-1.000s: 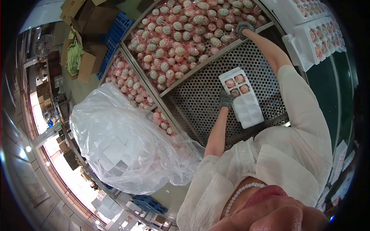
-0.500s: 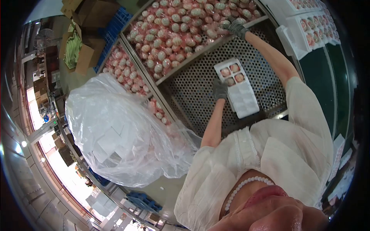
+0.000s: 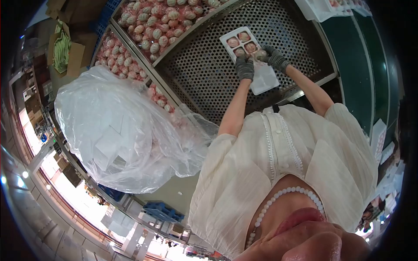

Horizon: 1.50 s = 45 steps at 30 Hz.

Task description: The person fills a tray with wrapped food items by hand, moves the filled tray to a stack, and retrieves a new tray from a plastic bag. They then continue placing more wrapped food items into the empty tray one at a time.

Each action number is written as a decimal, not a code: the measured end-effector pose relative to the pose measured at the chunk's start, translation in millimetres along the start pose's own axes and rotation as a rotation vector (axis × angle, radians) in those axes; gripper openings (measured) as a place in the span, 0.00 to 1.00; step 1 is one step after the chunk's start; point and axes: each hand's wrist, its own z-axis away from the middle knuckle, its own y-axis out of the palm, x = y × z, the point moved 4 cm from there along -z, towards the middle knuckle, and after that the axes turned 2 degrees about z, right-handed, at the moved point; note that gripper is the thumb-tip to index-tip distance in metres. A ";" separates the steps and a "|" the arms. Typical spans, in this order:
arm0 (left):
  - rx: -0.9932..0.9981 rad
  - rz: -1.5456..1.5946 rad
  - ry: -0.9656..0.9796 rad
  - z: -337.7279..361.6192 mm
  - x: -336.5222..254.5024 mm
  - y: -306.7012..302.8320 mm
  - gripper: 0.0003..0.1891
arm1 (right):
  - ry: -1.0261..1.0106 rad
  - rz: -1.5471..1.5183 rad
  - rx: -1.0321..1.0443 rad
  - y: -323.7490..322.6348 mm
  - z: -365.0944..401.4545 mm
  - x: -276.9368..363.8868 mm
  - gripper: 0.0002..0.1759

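Note:
A white foam tray [image 3: 265, 79] lies tilted on a perforated metal surface, with wrapped eggs [image 3: 250, 47] in its far cups and bare cups at the near end. My left hand [image 3: 244, 69], in a grey glove, is closed at the tray's left edge, close to the filled cups; its fingertips are partly hidden. My right hand [image 3: 276, 60], also gloved, holds a pale egg [image 3: 261, 55] in pinkish clear film just above the tray, beside the left fingers.
Many wrapped eggs [image 3: 159, 27] fill the metal bin beyond a raised divider [image 3: 191, 32]. A large clear plastic bag [image 3: 117, 135] bulges at the left. Filled white trays [image 3: 324, 9] stand at the far right by a green surface [image 3: 361, 69]. An open carton [image 3: 65, 54] stands at upper left.
My right hand has come back from the egg pile to the tray, now with an egg. My left hand remains at the tray. The whole view has shifted.

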 end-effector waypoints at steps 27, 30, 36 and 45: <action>0.336 -0.677 0.226 32.5 -42.6 5.0 0.13 | -0.249 1.028 -0.241 26.2 -0.1 14.3 0.08; 0.341 -0.812 0.271 24.2 -26.2 15.6 0.13 | -0.282 1.145 -0.095 32.4 -10.4 17.0 0.08; 0.463 -0.307 0.134 0.6 -29.2 -1.1 0.10 | -0.208 1.118 0.075 13.8 -48.7 16.5 0.07; 0.218 -0.489 -0.125 -24.1 12.2 -4.4 0.16 | -0.320 0.872 -0.457 -59.7 -190.6 172.0 0.23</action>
